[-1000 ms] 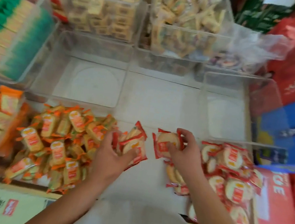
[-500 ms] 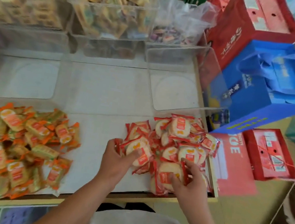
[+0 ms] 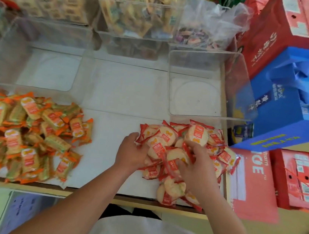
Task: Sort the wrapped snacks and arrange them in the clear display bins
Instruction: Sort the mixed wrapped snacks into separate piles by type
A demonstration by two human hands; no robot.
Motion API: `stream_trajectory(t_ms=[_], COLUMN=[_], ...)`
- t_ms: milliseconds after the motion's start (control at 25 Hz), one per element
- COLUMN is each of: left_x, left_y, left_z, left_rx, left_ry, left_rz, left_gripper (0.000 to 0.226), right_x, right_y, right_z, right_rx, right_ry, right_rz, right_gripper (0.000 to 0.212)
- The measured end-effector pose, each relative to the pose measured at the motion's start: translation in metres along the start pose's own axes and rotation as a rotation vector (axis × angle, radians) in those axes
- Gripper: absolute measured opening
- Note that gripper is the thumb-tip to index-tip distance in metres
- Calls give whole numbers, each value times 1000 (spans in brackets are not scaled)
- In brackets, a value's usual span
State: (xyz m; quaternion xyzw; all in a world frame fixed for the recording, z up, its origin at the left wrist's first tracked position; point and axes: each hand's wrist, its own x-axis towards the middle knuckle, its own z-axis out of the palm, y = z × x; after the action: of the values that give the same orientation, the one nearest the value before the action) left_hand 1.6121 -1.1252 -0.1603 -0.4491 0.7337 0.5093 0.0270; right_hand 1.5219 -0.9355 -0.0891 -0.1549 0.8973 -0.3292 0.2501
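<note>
Among red-wrapped snacks — both hands' fingers curled, clamped on packets.

red-wrapped round snacks heaped before empty clear bin.

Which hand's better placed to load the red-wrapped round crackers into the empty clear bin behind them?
Right, probably. The right hand lies on the pile of red-wrapped round crackers, directly below the empty clear plastic bin. The left hand sits at the pile's left edge, farther off.

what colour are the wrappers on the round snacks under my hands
Red edges with clear fronts, on the round snacks; the head view, the only one, shows it.
</note>
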Motion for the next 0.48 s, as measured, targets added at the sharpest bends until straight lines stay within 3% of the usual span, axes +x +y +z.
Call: stream_trajectory(t_ms=[120,280,480], left_x=[-13,-28,-46], left_y=[-20,-39,-48], left_z=[-13,-24,-27], left_rx=[-69,-101,-155], left_ry=[8,37,47], left_rz=[-59,-84,-145], left_gripper=[53,47,46], right_x=[34,62,40], right_y=[-8,2,10], right_z=[4,10,12], right_rx=[-304,-648,-576], right_ry=[-42,55,194], right_rz=[-150,-284,-401], right_gripper=[60,59,49])
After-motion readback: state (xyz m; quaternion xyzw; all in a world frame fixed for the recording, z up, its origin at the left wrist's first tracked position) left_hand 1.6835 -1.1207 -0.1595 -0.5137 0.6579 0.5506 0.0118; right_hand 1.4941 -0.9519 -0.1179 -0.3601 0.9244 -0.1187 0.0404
